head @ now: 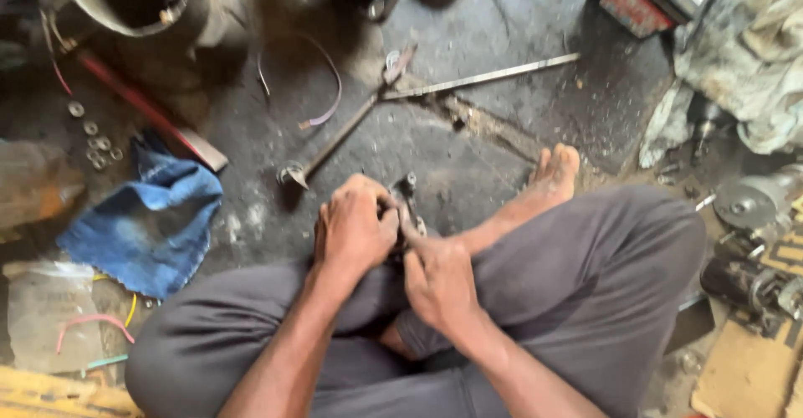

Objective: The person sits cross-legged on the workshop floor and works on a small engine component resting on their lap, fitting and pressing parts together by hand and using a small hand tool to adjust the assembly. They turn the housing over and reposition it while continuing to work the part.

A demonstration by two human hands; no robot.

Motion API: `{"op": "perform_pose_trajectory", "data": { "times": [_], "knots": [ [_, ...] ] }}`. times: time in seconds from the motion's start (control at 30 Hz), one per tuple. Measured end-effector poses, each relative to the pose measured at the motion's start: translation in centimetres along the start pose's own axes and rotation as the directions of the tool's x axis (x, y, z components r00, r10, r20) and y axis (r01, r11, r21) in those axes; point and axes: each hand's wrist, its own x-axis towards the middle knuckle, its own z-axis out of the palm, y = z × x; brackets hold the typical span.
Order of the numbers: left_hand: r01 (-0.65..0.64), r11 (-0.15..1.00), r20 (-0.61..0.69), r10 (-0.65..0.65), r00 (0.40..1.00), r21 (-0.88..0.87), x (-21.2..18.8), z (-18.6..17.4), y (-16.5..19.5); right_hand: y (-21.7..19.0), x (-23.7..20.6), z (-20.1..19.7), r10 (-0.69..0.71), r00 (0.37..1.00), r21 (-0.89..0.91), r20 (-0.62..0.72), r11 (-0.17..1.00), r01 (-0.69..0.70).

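Left hand (355, 230) curled tight, fingers pressed together over the top of a small dark metal part (406, 194), knuckles up. Right hand (439, 282) just beside it, touching it, forefinger stretched forward along the part's near side, other fingers folded under; whether pinching the part from below, cannot tell. Metal part held between both hands above the crossed legs, only its upper end showing past the fingers, blurred, shape not clear.

Below the hands, grey trousers (577, 259), knees spread left and right. Bare foot (552, 175) poking out just right of the hands, toes on the dark floor (468, 146).

Ahead of the hands on the floor, a cross wrench (335, 138), one socket end near the left hand, arms running up and away. Across it, a long thin metal bar (485, 76) slanting toward the upper right. Left of the wrench, a loop of thin band (322, 92). Farther left, a crumpled blue cloth (150, 221), with a red-handled bar (142, 108) above it and a few small washers (96, 142) near that. Upper left corner, the open mouth of a big metal cylinder (125, 0). Lower left, a clear plastic bag (50, 309) with coloured wires (88, 326) on it.

Right side, well apart from the hands: pale rags (753, 75), a red-and-silver box (648, 0), and round motor-like parts (753, 205) at the edge.
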Motion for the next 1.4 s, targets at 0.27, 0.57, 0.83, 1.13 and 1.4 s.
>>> {"op": "perform_pose_trajectory", "data": {
  "times": [0.27, 0.57, 0.83, 1.13, 1.4],
  "knots": [
    [-0.023, 1.0, -0.044, 0.023, 0.999, -0.013, 0.0, 0.3, -0.1, 2.2, 0.8, 0.8, 0.189, 0.979, 0.331, 0.077, 0.921, -0.204],
    [0.019, 1.0, -0.006, -0.019, 1.0, -0.014, -0.2, 0.0, 0.5, 2.3, 0.2, 1.2, 0.505, 0.818, 0.536, 0.273, 0.627, -0.566],
    [-0.004, 1.0, -0.022, 0.004, 1.0, -0.016, -0.1, 0.0, 0.5, 1.8, 0.2, 1.0, 0.536, 0.757, 0.525, 0.373, 0.551, -0.649],
    [0.033, 0.999, 0.039, -0.033, 0.999, 0.008, 0.1, -0.3, 0.9, 1.7, -0.5, 0.3, 0.249, 0.962, 0.391, 0.111, 0.879, -0.273],
    [0.045, 0.997, 0.015, -0.044, 0.999, -0.063, 0.2, -0.6, 0.1, 2.9, -0.3, 0.0, 0.503, 0.805, 0.319, 0.313, 0.743, -0.589]
  ]
}}
